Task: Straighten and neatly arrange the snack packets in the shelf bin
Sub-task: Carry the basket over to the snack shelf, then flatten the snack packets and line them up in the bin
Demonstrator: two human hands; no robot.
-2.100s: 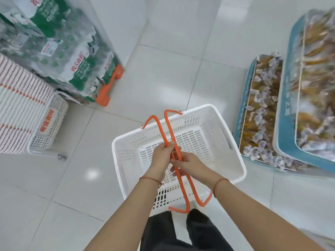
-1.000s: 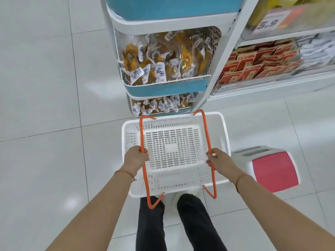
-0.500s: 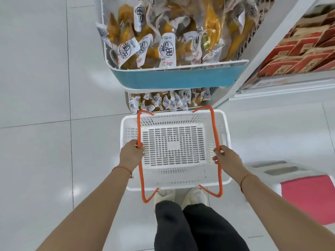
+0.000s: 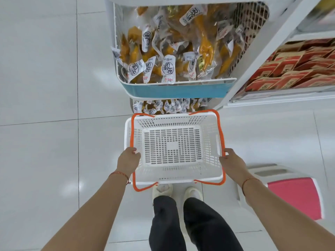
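Lowered since the earlier frame, our white basket [image 4: 174, 175] nears the floor, left hand [image 4: 128, 161] and right hand [image 4: 230, 164] gripping its rims; next we release and reach for the jumbled snack packets [image 4: 168, 69] in the shelf bin [image 4: 174, 90] above.

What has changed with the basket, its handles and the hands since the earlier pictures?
The orange handles, earlier gripped together above the white basket, now lie folded out along its rims. The left hand and right hand have moved apart to opposite sides. The view has swung to face the shelf bin of snack packets. Unchanged: basket empty, packets untouched and jumbled.
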